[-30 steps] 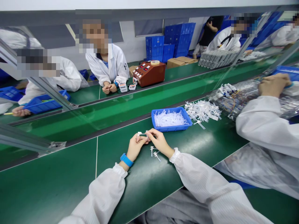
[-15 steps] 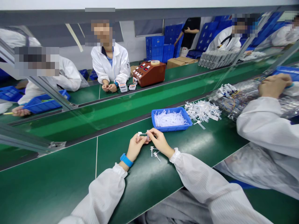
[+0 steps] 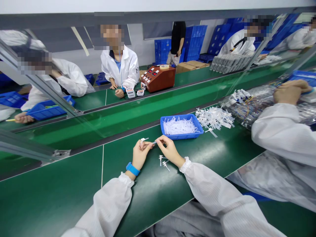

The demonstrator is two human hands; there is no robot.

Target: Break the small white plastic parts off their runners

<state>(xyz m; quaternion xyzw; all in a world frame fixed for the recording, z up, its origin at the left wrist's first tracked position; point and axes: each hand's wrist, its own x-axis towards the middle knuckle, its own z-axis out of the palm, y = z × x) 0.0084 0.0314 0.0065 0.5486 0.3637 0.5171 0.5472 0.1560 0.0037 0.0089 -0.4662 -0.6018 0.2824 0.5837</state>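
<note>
My left hand point(image 3: 140, 154), with a blue band at the wrist, is closed over the green bench. A small white plastic fitting point(image 3: 143, 140) with a thin stem sticks up from its fingers. Between my two hands runs a short translucent tube point(image 3: 154, 142), its far end pinched by my right hand point(image 3: 170, 150). The left fingertips also meet this tube. Just below the right fingers lie a few white fittings with short tubes point(image 3: 164, 163). Behind that hand stands a blue tray point(image 3: 181, 135) full of short clear tubes.
A heap of white fittings point(image 3: 214, 117) lies right of the tray. Farther right are bagged wired parts point(image 3: 243, 105) and a co-worker's hand point(image 3: 288, 92). Across the green conveyor point(image 3: 128, 113) sit a brown instrument box point(image 3: 158, 79) and other workers. A metal post point(image 3: 53, 89) rises at left.
My left hand has shifted slightly left, apart from the right. The tube between them has tipped from upright to slanted. Across the line, a standing person has moved left.
</note>
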